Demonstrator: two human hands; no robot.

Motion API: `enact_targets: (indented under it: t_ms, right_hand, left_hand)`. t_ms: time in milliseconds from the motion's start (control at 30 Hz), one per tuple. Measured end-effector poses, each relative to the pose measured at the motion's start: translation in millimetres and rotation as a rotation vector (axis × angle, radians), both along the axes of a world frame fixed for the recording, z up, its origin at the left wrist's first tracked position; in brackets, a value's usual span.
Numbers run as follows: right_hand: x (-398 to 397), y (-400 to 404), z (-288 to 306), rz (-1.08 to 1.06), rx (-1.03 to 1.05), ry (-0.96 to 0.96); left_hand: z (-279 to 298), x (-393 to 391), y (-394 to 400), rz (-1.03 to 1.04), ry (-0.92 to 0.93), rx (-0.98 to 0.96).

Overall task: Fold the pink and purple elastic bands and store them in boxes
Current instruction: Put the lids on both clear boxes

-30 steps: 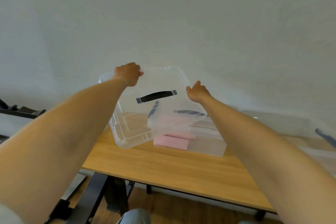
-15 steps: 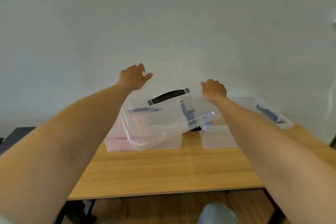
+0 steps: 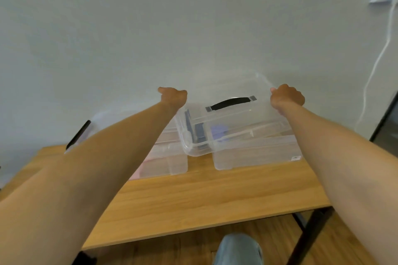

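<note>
Over wooden table (image 3: 193, 196), both hands grip clear lid (image 3: 232, 114)

The lid (image 3: 232, 118) and the 2 boxes (image 3: 256, 153) (image 3: 165, 161) are clear, smooth plastic with a faint gloss, and the lid's handle (image 3: 230, 103) looks like matt black plastic. The table (image 3: 204, 198) has a smooth, light wood-grain top on dark matt legs (image 3: 305, 236). The wall (image 3: 150, 28) is plain and matt.

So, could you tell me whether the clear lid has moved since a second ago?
Yes. The lid has gone rightward from above the pink box to above the right-hand box.
</note>
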State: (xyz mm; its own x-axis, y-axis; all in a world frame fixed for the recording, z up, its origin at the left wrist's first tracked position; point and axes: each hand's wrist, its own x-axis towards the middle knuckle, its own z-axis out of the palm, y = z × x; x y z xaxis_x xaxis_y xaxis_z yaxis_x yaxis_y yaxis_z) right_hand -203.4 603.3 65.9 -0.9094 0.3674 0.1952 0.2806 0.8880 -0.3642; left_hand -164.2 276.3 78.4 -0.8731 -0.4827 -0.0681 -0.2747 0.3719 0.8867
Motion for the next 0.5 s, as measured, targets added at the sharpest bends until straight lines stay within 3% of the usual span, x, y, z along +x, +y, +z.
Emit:
enact_targets:
  t_ms: [267,500]
  right_hand:
    - [-10.5,66.6,-19.9,-0.148,-0.005,0.037]
    - [-23.5,79.3,-42.4,-0.126,-0.014,0.010]
  left_hand:
    - [-31.1,-19.2,65.8,-0.253,-0.100,-0.223]
    - [-59.3,-32.7,94.1,-0.184,-0.112,-0.394]
